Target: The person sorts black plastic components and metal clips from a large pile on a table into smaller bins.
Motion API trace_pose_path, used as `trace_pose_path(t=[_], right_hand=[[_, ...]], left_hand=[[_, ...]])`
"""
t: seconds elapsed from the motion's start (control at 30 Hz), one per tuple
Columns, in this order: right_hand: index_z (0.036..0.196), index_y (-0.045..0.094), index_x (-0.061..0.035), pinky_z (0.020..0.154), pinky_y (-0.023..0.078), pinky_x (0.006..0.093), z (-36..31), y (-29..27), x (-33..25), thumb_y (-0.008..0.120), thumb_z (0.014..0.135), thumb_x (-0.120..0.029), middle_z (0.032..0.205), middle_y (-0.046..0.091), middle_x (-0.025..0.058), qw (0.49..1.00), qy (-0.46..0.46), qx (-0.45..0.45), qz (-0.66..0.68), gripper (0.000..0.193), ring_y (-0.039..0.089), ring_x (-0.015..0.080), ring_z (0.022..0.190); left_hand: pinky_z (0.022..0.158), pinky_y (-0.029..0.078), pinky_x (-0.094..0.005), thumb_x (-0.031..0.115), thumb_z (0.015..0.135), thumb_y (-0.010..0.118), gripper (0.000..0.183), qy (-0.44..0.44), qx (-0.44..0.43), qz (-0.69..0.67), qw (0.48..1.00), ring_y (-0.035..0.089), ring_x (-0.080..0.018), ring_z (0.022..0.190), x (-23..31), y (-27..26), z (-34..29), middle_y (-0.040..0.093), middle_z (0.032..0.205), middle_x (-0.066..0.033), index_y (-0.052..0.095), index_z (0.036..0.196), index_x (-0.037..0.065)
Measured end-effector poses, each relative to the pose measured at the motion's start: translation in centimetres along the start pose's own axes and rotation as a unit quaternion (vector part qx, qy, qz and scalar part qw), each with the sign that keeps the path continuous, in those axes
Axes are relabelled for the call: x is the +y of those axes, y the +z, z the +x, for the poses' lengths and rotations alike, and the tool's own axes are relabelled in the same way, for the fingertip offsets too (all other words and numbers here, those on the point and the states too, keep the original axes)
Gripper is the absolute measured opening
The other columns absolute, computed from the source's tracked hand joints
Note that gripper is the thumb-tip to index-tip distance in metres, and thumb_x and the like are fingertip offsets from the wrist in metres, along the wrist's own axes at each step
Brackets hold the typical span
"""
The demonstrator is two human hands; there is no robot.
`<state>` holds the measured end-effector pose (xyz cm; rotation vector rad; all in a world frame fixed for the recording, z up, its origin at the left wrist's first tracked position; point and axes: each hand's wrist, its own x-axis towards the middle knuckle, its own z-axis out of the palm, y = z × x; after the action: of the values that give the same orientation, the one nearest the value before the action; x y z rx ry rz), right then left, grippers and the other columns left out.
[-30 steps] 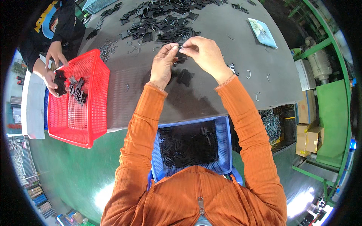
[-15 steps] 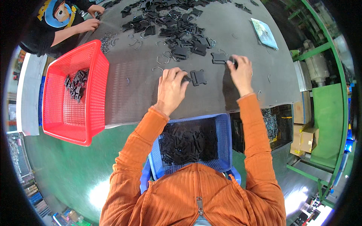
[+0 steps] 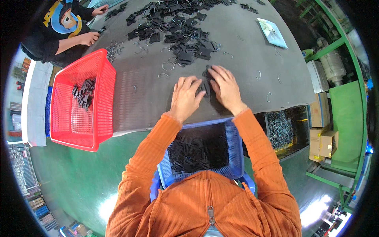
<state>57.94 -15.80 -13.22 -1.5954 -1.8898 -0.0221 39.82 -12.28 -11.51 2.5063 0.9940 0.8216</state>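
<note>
My left hand (image 3: 185,98) and my right hand (image 3: 226,90) are close together over the near part of the grey table. Between them are black plastic buckle pieces (image 3: 204,87), partly covered by my fingers. The left fingers and thumb close on a piece from the left. My right fingers curl over the pieces from the other side, next to a dark bit at the index fingertip; blur hides the exact grip. Beyond my hands lies a heap of black buckles (image 3: 185,43) mixed with bent metal hooks (image 3: 163,75).
To the left stands a red plastic basket (image 3: 106,98) with some black parts. A blue basket (image 3: 236,152) full of black parts sits at my lap. Below the right table edge is a bin of metal hooks (image 3: 279,128). A packet (image 3: 272,33) lies far right; another person (image 3: 65,29) works far left.
My right hand has come left and nearer, with the buckle piece it was at, to meet my left hand. The buckles lying between the hands are now gathered under my fingers.
</note>
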Motion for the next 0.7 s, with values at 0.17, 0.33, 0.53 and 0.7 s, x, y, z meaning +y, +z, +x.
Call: trace_pose_path(t=[0.17,0.33,0.53,0.7], right_hand=[[0.112,0.059,-0.0057,0.1,0.037,0.0452,-6.6,-3.0,-6.4,0.064,0.08,-0.012,0.123,0.054,0.0116,0.993,0.001,-0.066,0.093,0.034,0.048,0.031,0.119],[0.097,0.063,-0.0079,0.077,0.049,0.04,-4.2,-3.4,-6.2,0.065,0.073,-0.007,0.097,0.061,0.0087,0.994,0.014,-0.034,0.107,0.025,0.059,0.0291,0.089],[0.091,0.061,-0.0101,0.065,0.051,0.038,8.3,1.2,0.4,0.063,0.076,-0.012,0.084,0.054,0.0062,0.996,-0.027,0.05,-0.062,0.015,0.059,0.026,0.083],[0.081,0.062,-0.0082,0.062,0.049,0.0351,8.2,0.2,2.8,0.065,0.078,-0.019,0.081,0.062,0.0041,0.999,0.003,0.006,-0.038,0.012,0.062,0.0225,0.078]], left_hand=[[0.081,0.048,-0.0383,0.011,0.076,0.069,0.025,0.001,-0.118,-0.167,0.979,0.058,-0.0303,0.093,1.8,-3.6,-5.3,0.061,0.098,-0.0128,0.065,0.099,0.003],[0.083,0.048,-0.0385,0.01,0.079,0.065,0.013,-0.025,-0.046,-0.147,0.988,0.061,-0.0308,0.091,-1.1,-4.8,-1.5,0.065,0.092,-0.0139,0.067,0.09,0.003],[0.104,0.032,-0.0446,0.019,0.086,0.059,0.047,-0.032,0.087,0.066,0.993,0.04,-0.0311,0.126,-6.3,-0.7,5.6,0.047,0.132,-0.0153,0.046,0.129,0.003],[0.109,0.023,-0.0475,0.027,0.092,0.048,0.047,-0.065,-0.024,0.135,0.988,0.03,-0.0282,0.135,-9.1,-1.2,2.1,0.039,0.142,-0.01,0.044,0.134,0.006]])
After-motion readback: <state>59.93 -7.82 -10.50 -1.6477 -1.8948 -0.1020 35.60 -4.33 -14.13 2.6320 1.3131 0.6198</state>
